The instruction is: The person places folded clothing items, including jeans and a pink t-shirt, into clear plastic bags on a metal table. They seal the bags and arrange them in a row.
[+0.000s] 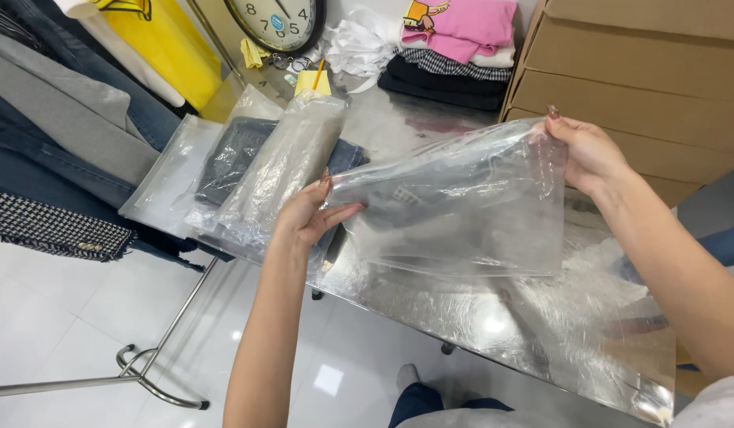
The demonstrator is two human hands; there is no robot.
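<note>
While both hands hold it up over the bench, a clear plastic bag hangs stretched between them, lifted off the shiny metal top. The left hand is closed on the bag's left end, thumb on top and fingers curled under the plastic, so the bag runs out to the right of that hand. The right hand pinches the bag's upper right corner between thumb and fingertips, and the rest of the bag drops below and to the left of it. The bag looks empty and see-through, with the bench showing behind it.

Just left of the left hand, at the bench's left edge, lies a pile of bagged clothes: a folded dark garment sealed in a clear pouch, with a crumpled empty pouch lying across it. Part of this pile overhangs the left edge.

At the far edge of the bench sits a stack of folded clothes, pink on top, then checked, then black. Beside it lie loose white plastic wrappers, a yellow notepad with a pencil, and a round wall clock lying flat. Brown cardboard boxes stand along the far right side, just behind the right hand. To the left of the bench, jeans and a grey jacket hang on a clothes rail over the white tiled floor.
</note>
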